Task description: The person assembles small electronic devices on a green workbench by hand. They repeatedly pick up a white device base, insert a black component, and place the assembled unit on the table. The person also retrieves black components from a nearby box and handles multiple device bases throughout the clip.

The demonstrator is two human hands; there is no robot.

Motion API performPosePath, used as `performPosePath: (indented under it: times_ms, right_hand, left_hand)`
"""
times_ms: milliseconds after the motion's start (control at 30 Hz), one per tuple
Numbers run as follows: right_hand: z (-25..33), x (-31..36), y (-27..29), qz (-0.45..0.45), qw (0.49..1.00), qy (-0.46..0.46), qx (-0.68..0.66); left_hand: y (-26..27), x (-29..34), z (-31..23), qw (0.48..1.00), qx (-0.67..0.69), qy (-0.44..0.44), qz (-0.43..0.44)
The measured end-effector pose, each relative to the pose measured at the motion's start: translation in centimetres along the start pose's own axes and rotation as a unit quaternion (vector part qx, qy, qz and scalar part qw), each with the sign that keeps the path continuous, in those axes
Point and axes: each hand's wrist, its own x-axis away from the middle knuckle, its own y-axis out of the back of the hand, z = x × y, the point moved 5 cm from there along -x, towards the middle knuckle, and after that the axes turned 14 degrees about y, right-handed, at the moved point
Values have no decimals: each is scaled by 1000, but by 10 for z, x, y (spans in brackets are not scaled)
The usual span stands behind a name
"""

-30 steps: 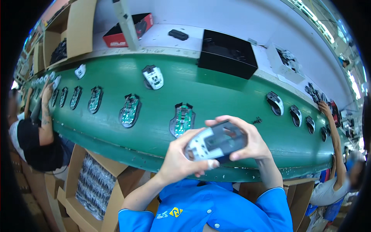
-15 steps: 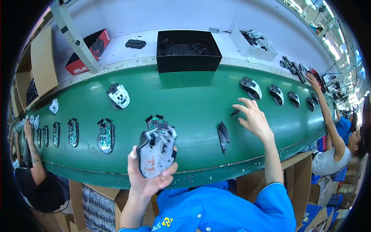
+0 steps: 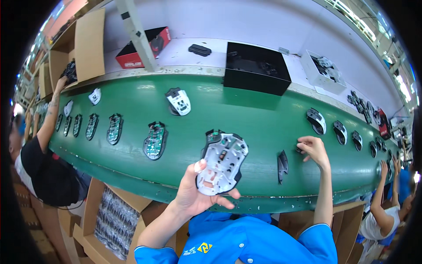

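Note:
My left hand (image 3: 193, 193) grips a mouse top shell (image 3: 222, 165), its white hollow inside facing up and its edge dark. Behind the shell, partly hidden by it, a mouse base with a green circuit board (image 3: 213, 134) lies on the green belt. To the right, my right hand (image 3: 314, 152) has its fingertips closed on a small black part (image 3: 300, 150) at the belt surface; the fingers cover much of it. Between the hands lies a dark, pointed side piece (image 3: 282, 167), touched by neither.
More mouse bases with boards (image 3: 154, 141) line the green belt (image 3: 246, 110) at left, a white-and-black shell (image 3: 179, 102) beyond them. Assembled mice (image 3: 316, 121) stand at right. A black box (image 3: 257, 81) sits on the back shelf. Co-workers' arms (image 3: 47, 119) reach in at both ends.
The view has swung, shifting the scene rightward. In my left hand the shell has turned to show its inside more fully. My right hand's spread fingers have closed on the small black part.

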Motion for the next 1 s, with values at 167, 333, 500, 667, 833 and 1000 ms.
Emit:
performPosePath:
  times_ms: [167, 333, 500, 667, 833, 1000]
  right_hand:
    - [94, 14, 5, -47, 974, 140, -173]
    - [225, 52, -39, 89, 865, 492, -42]
    - [244, 70, -72, 168, 767, 614, 76]
    - [241, 77, -85, 167, 714, 663, 148]
    - [239, 78, -89, 173, 697, 677, 161]
    - [248, 80, -87, 198, 676, 679, 208]
  left_hand:
    - [-13, -4, 0, 989, -111, 4, -94]
    - [-34, -6, 15, 978, -184, 77, -55]
    - [-37, 0, 23, 957, -244, 132, -88]
    - [-39, 1, 20, 924, -353, 127, -67]
    - [-44, 3, 16, 863, -485, 70, -121]
    - [-46, 4, 12, 838, -533, 26, -114]
